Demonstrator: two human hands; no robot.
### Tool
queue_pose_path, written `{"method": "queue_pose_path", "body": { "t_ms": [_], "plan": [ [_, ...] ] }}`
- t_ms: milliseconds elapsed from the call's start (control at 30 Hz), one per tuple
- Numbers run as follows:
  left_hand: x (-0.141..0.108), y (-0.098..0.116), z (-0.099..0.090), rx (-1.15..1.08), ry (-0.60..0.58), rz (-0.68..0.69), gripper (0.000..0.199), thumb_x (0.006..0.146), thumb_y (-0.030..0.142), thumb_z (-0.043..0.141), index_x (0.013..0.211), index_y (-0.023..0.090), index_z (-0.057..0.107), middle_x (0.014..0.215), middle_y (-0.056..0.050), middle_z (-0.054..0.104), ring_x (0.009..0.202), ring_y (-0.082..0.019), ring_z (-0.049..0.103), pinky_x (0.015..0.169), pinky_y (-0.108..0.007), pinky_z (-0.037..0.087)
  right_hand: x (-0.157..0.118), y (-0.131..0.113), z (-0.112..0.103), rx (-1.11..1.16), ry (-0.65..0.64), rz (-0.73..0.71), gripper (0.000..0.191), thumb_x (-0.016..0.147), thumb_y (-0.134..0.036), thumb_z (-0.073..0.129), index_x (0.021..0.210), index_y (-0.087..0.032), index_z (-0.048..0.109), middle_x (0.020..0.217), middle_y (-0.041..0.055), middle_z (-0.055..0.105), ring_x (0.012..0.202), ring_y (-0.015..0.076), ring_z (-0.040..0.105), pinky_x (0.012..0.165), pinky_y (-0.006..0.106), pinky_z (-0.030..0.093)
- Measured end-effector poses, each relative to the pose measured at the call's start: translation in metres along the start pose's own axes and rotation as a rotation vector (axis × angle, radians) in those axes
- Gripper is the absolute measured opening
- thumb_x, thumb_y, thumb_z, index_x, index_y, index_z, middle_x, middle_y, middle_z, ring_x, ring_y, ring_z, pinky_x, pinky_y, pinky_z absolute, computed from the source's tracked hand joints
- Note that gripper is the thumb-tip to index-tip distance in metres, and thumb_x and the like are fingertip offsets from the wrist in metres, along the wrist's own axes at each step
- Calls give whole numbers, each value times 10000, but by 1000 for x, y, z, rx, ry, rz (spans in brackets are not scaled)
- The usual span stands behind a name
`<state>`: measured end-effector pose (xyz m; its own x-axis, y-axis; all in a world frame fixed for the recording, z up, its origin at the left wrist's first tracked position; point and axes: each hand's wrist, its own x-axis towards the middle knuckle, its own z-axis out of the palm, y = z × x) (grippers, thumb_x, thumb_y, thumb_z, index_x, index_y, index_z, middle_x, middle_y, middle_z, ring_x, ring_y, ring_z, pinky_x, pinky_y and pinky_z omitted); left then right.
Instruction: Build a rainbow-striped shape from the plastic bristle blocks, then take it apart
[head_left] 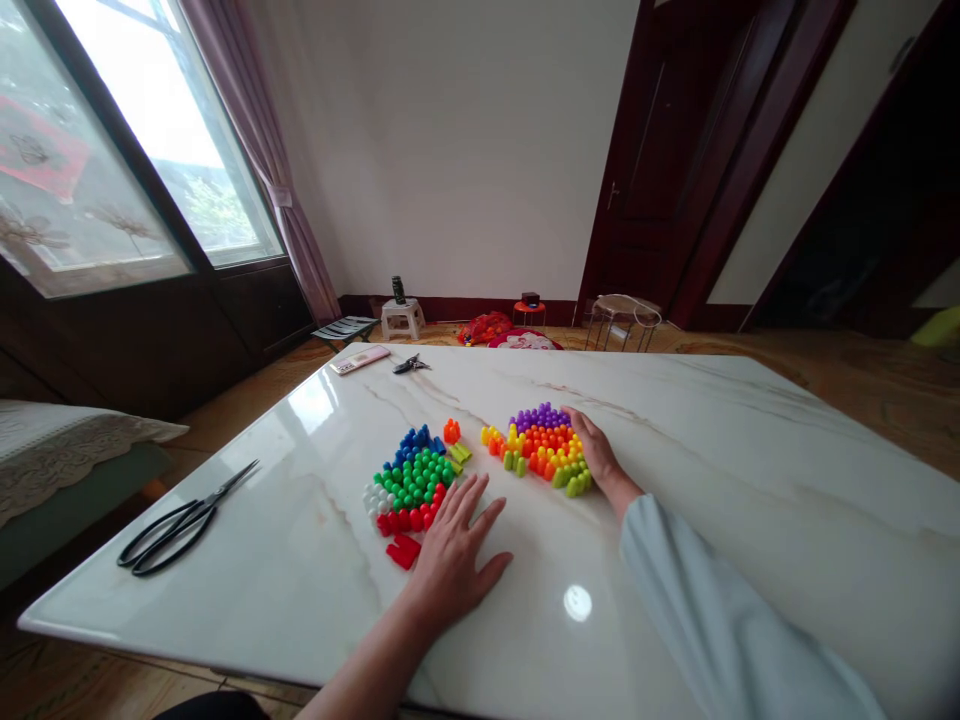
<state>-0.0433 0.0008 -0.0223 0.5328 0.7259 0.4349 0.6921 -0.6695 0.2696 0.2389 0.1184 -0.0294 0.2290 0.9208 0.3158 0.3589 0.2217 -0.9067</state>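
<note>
My left hand lies low over the table with fingers spread. Its fingertips are by the right edge of a cluster of small round-topped plastic pieces: blue ones, green ones, white ones and red ones. A few red pieces lie on their sides in front. My right hand, fingers stretched out, rests against the right side of a second cluster, with purple, orange, yellow and yellow-green pieces. Some of its fingers are hidden.
Between the clusters sit a few orange pieces and yellow-green pieces lying down. Black-handled scissors lie at the left of the white marble-look table. A phone and keys are near its far edge.
</note>
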Motion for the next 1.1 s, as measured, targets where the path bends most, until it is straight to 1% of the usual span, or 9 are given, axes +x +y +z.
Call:
{"method": "queue_pose_path", "body": {
  "t_ms": [167, 367, 433, 567, 633, 700, 800, 933, 1100],
  "plan": [
    [-1, 1, 0, -22, -1, -30, 729, 789, 351, 611, 1453, 253, 326, 1554, -99, 200, 1418, -323, 193, 1132, -517, 247, -11, -32, 78, -185, 69, 2, 720, 866, -685, 198, 1135, -182, 636, 1221, 118, 621, 1175, 265, 525, 1048, 455, 323],
    [-3, 1, 3, -44, 85, -89, 929, 782, 327, 617, 1512, 180, 60, 1568, -135, 114, 1433, -321, 127, 1134, -499, 256, -29, -55, 147, -98, 155, 71, 733, 858, -686, 243, 1236, -139, 551, 1410, 175, 435, 1355, 296, 314, 1104, 512, 190],
    [-3, 1, 4, -45, 100, -93, 941, 780, 312, 615, 1512, 181, 38, 1571, -131, 100, 1436, -323, 103, 1137, -505, 245, -37, -59, 152, 2, 66, 91, 744, 845, -704, 265, 1250, -143, 542, 1408, 164, 443, 1357, 292, 319, 1108, 498, 206],
    [-2, 3, 3, -52, 100, -106, 931, 774, 293, 615, 1510, 191, 56, 1573, -125, 87, 1436, -335, 84, 1134, -533, 239, -44, -62, 140, 171, -85, 5, 670, 885, -660, 241, 1154, -172, 613, 1240, 120, 602, 1207, 244, 506, 1053, 410, 337],
    [-1, 5, 1, -57, 94, -123, 909, 773, 277, 611, 1509, 202, 82, 1577, -112, 70, 1436, -342, 66, 1130, -556, 234, -33, -60, 128, 170, -11, -98, 631, 907, -623, 238, 1088, -170, 638, 1167, 112, 639, 1143, 219, 544, 1028, 375, 365],
    [0, 7, -1, -62, 84, -137, 884, 773, 265, 605, 1505, 211, 113, 1580, -97, 59, 1438, -338, 47, 1132, -563, 226, -8, -53, 116, 58, 174, -165, 622, 898, -630, 261, 1037, -161, 645, 1187, 124, 614, 1164, 221, 514, 1050, 377, 334],
    [0, 8, -3, -63, 70, -139, 851, 774, 264, 602, 1499, 218, 158, 1580, -81, 72, 1439, -330, 39, 1139, -559, 224, 37, -37, 106, -113, 279, -90, 708, 854, -699, 236, 1097, -155, 618, 1278, 147, 548, 1259, 249, 418, 1087, 409, 274],
    [0, 6, -3, -55, 64, -148, 846, 762, 270, 614, 1491, 219, 189, 1580, -73, 73, 1438, -339, 48, 1130, -566, 247, 66, -22, 117, -128, 66, 55, 775, 815, -738, 272, 1238, -144, 534, 1307, 162, 534, 1249, 263, 444, 1065, 420, 308],
    [0, 5, -1, -46, 67, -146, 852, 749, 267, 623, 1487, 216, 199, 1580, -75, 71, 1436, -349, 53, 1121, -583, 253, 37, -36, 159, 81, -181, 64, 813, 803, -764, 307, 1330, -169, 476, 1407, 125, 468, 1309, 225, 404, 1120, 370, 252]
  ]
}}
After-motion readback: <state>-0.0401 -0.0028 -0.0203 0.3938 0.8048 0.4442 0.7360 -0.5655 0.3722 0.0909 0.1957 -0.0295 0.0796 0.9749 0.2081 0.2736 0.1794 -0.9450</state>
